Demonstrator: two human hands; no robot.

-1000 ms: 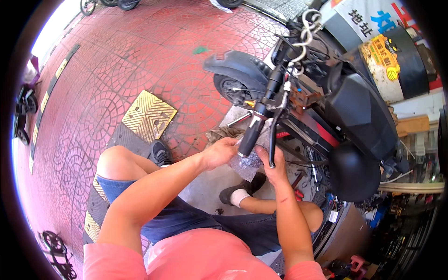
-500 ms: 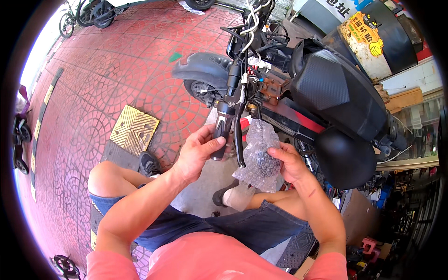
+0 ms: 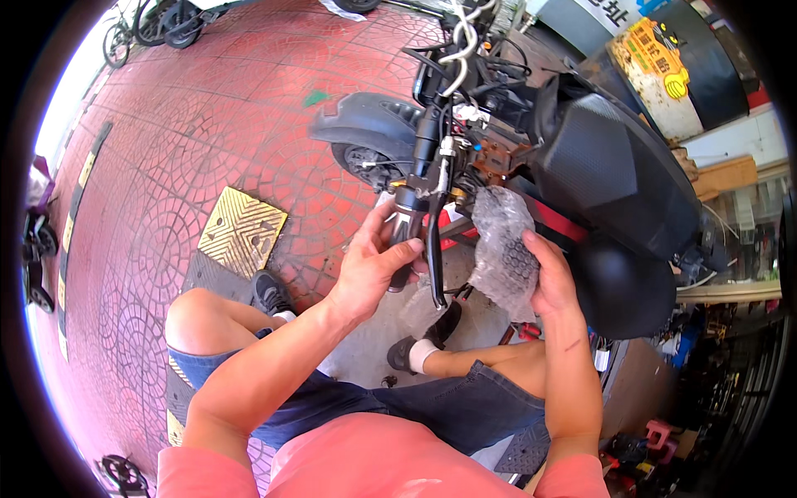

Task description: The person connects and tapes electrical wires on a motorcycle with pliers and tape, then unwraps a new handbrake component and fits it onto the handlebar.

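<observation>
My left hand (image 3: pixel 367 264) is wrapped round the black-and-grey handlebar grip (image 3: pixel 407 222) of a partly stripped scooter. Beside that grip a black brake lever (image 3: pixel 436 266) points down towards me. My right hand (image 3: pixel 550 278) pinches a crumpled sheet of bubble wrap (image 3: pixel 503 253) between thumb and fingers; whether anything lies inside it I cannot tell. Beyond my hands are the scooter's front mudguard (image 3: pixel 365 120), its bare cables and a rusty brown part (image 3: pixel 496 159). To the right is the black seat (image 3: pixel 618 158).
A yellow-and-black rubber ramp (image 3: pixel 242 231) lies on the red paving left of my foot. At upper right stands a drum (image 3: pixel 664 75) with a yellow sticker. Lower right holds shop clutter and a pink stool (image 3: pixel 660 436). A bicycle (image 3: pixel 118 46) is parked at far left.
The bubble wrap has moved right and slightly up with my right hand, away from the brake lever. My left hand keeps its hold on the grip. The view has shifted slightly.
</observation>
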